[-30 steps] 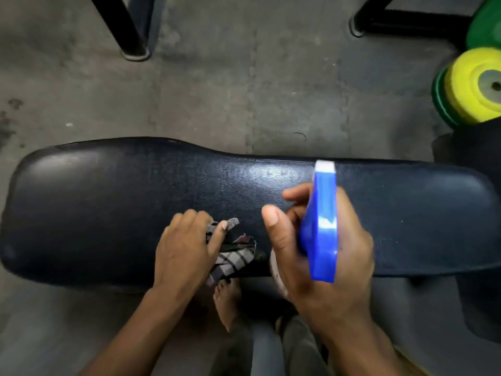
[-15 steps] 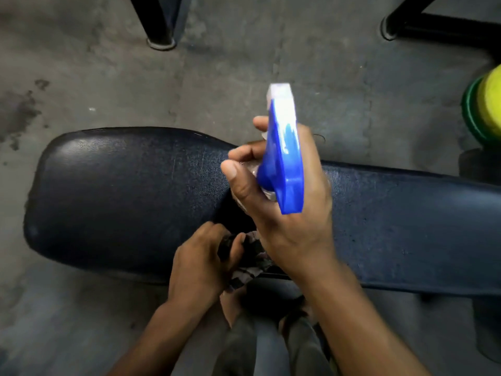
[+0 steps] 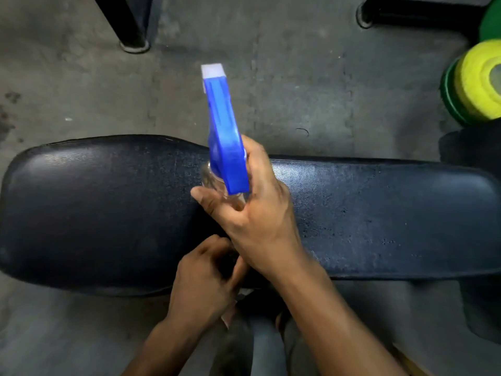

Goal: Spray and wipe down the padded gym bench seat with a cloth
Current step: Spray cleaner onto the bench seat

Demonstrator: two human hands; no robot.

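Observation:
The dark padded bench seat (image 3: 95,213) runs left to right across the middle of the view. My right hand (image 3: 260,213) grips a spray bottle with a blue trigger head (image 3: 222,131) over the seat's middle, nozzle pointing away from me. My left hand (image 3: 203,280) sits at the seat's near edge, fingers curled around the cloth (image 3: 241,293). Almost all of the cloth is hidden by both hands; only a small pale scrap shows. The bottle's clear body is mostly covered by my fingers.
Grey concrete floor lies all around. A black frame leg (image 3: 130,36) stands at the back left, another black foot (image 3: 379,14) at the back right. Yellow and green weight plates (image 3: 474,88) stack at the right edge. My feet (image 3: 230,316) are under the bench.
My right hand has lifted the spray bottle up and forward over the seat, its nozzle now reaching past the far edge. My left hand stayed at the near edge, closing tighter over the cloth.

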